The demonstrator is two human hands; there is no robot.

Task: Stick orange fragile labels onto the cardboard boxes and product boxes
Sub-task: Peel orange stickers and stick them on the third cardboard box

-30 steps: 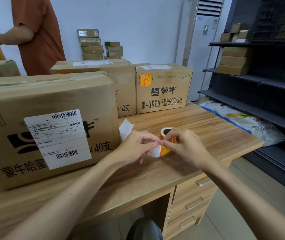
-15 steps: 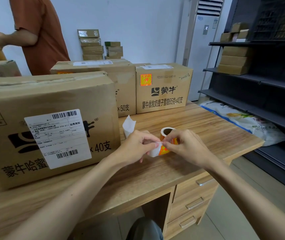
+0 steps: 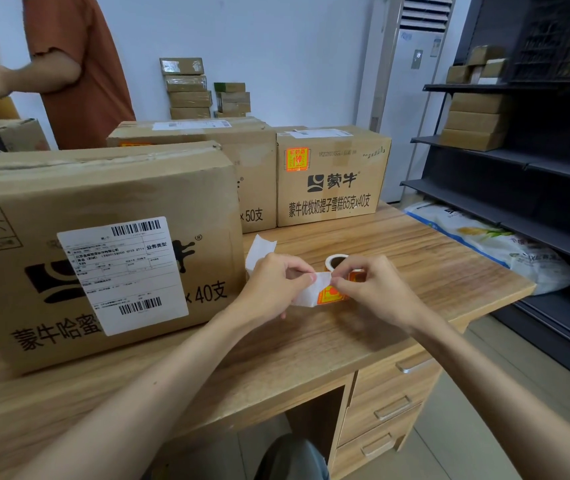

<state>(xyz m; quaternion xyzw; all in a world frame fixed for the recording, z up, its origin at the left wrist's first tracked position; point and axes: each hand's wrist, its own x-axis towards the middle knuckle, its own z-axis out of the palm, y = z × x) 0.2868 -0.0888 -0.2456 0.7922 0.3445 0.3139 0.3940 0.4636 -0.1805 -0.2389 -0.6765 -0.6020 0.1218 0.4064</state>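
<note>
Over the wooden desk point(image 3: 397, 258) my left hand point(image 3: 273, 285) pinches the white backing strip point(image 3: 316, 289) that runs off a small roll of orange fragile labels point(image 3: 337, 263). My right hand point(image 3: 377, 289) pinches the edge of an orange label point(image 3: 328, 295) on that strip. A loose white end of backing point(image 3: 259, 249) sticks up behind my left hand. A large cardboard box point(image 3: 103, 244) with a white shipping label stands at the left. Behind it are a second cardboard box point(image 3: 242, 161) and a third point(image 3: 332, 174), which bears an orange label point(image 3: 296, 159).
A person in an orange shirt point(image 3: 75, 64) stands beyond the boxes at the back left. Small taped parcels point(image 3: 186, 88) are stacked against the wall. Dark shelves point(image 3: 518, 161) with brown boxes line the right side, with a white sack point(image 3: 484, 237) below. Desk drawers point(image 3: 390, 403) sit beneath the right edge.
My hands have stayed over the roll; my right fingers have shifted slightly along the strip, and more of the orange label shows. The person at the back has moved an arm leftward.
</note>
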